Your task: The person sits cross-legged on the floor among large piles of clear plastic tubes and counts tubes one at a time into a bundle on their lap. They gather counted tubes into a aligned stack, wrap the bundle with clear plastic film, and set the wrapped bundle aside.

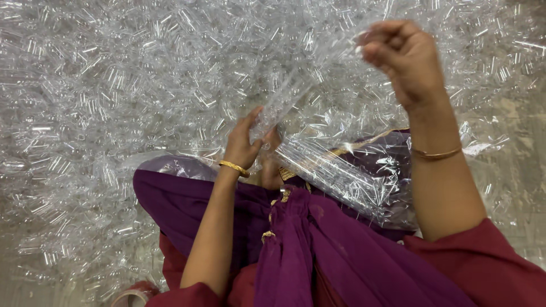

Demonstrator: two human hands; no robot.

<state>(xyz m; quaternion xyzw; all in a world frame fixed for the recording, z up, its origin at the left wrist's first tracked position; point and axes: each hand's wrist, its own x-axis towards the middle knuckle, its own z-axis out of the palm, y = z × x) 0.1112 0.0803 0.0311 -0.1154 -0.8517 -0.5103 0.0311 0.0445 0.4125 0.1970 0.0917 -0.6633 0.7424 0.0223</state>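
Observation:
My left hand (243, 143) grips the lower end of a clear plastic bag (296, 94) filled with small transparent plastic pieces. My right hand (405, 59) is raised at the upper right, fingers pinched on the bag's top edge, so the bag stretches diagonally between both hands. A second clear bag packed with the same pieces (347, 176) rests on my lap, on purple cloth (318, 244). Both wrists wear thin gold bangles.
A huge heap of loose transparent plastic pieces (114, 85) covers the floor ahead and to both sides. A roll of tape (133, 295) lies at the bottom left. Bare grey floor (523, 187) shows at the right.

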